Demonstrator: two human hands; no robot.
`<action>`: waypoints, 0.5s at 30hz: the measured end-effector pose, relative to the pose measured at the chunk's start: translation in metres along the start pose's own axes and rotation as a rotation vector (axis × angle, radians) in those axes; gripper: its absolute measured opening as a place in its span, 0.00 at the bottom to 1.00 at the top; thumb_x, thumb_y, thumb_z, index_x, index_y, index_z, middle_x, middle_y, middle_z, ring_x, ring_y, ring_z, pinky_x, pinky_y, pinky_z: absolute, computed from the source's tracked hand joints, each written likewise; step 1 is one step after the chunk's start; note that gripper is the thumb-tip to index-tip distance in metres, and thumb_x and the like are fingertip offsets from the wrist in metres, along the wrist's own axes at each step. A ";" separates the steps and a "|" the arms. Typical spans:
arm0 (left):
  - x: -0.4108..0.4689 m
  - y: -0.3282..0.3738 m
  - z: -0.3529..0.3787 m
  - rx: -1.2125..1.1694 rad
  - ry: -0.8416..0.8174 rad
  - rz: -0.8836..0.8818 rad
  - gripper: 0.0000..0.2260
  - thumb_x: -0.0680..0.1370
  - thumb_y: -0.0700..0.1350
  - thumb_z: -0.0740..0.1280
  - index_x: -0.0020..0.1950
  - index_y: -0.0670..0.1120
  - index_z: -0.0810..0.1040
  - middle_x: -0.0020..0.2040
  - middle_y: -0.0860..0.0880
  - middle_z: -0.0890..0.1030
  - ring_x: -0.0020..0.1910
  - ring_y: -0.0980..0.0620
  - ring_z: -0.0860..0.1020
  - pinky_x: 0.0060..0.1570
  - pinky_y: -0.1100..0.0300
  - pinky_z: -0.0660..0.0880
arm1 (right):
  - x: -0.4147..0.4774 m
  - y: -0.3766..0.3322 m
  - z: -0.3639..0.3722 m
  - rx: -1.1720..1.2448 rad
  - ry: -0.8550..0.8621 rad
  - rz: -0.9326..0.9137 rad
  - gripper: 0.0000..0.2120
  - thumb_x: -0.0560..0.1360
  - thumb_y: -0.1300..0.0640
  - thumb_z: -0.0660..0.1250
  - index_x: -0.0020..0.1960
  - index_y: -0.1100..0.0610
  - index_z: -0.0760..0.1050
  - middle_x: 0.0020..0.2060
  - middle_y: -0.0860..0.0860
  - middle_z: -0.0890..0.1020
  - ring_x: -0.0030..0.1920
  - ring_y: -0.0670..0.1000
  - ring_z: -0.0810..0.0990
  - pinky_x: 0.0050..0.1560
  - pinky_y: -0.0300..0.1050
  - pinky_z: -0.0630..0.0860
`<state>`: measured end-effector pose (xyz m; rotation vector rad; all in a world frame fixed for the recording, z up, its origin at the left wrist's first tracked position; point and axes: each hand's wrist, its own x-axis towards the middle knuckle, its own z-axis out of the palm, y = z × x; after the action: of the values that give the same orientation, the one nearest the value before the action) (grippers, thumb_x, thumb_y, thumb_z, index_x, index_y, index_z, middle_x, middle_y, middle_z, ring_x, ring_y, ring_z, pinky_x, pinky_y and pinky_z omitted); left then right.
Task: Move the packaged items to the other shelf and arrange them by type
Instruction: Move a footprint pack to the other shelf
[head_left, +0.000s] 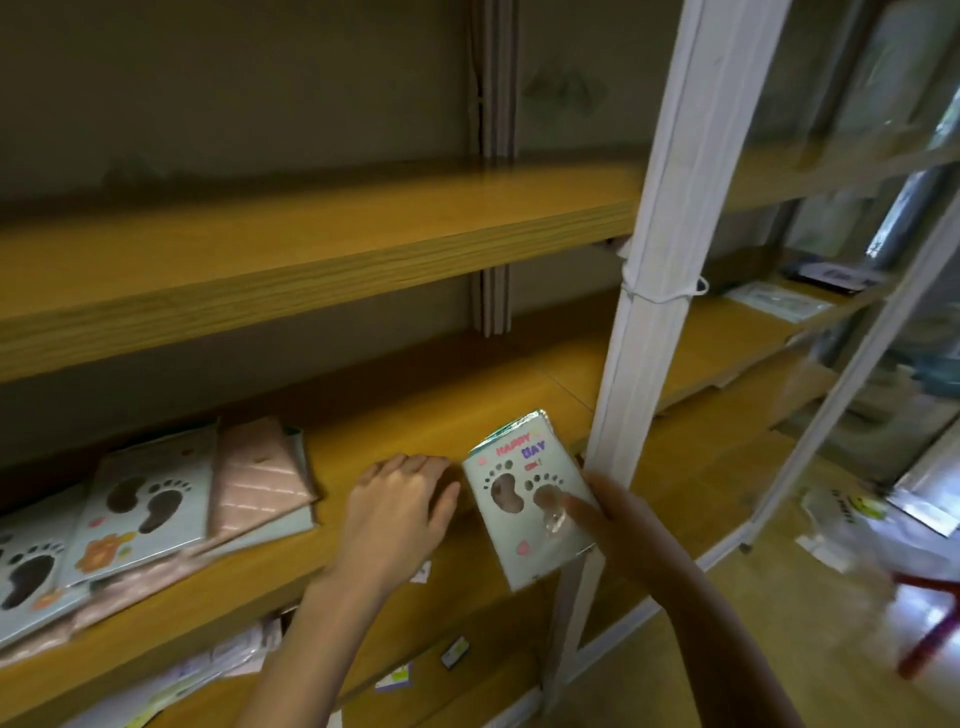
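Right hand (615, 514) pinches a footprint packet (511, 540), thumb on its front, fingers hidden behind. The packet is held just above the front edge of the middle shelf board (415, 410), beside the white post (639, 332), long axis pointing away and slightly left. Left hand (400, 499) rests palm-down on the board, fingers loosely bent, holding nothing. The matching footprint stack (145, 509) lies to the left, past the left hand and the pink packets (260, 478), so the packet likely has to go left.

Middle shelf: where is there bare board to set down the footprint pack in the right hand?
Bare board runs from the pink packs to the white post, behind the left hand. The left end is crowded with footprint packs.
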<state>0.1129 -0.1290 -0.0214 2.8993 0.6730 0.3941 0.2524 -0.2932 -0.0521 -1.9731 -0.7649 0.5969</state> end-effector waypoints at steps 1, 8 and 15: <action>0.002 0.011 0.002 -0.006 -0.007 0.005 0.18 0.80 0.54 0.53 0.68 0.52 0.67 0.66 0.53 0.73 0.65 0.54 0.69 0.64 0.59 0.63 | -0.005 0.004 -0.011 0.029 0.014 -0.009 0.04 0.78 0.53 0.61 0.51 0.52 0.71 0.47 0.50 0.80 0.46 0.49 0.81 0.45 0.47 0.81; 0.020 0.098 0.018 0.000 0.026 0.053 0.18 0.80 0.55 0.54 0.68 0.52 0.68 0.66 0.53 0.73 0.65 0.54 0.69 0.63 0.59 0.64 | -0.039 0.055 -0.101 0.157 0.035 -0.056 0.07 0.77 0.50 0.61 0.53 0.50 0.70 0.51 0.51 0.79 0.51 0.54 0.80 0.51 0.57 0.80; 0.047 0.200 0.051 -0.055 0.063 0.107 0.15 0.79 0.52 0.57 0.63 0.50 0.73 0.61 0.51 0.77 0.62 0.53 0.73 0.61 0.57 0.68 | -0.061 0.109 -0.198 0.210 0.173 -0.110 0.10 0.76 0.48 0.61 0.52 0.52 0.70 0.48 0.52 0.80 0.48 0.53 0.81 0.46 0.51 0.80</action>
<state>0.2509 -0.2893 -0.0217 2.8896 0.5078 0.5097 0.3727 -0.4942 -0.0481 -1.7516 -0.6702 0.4170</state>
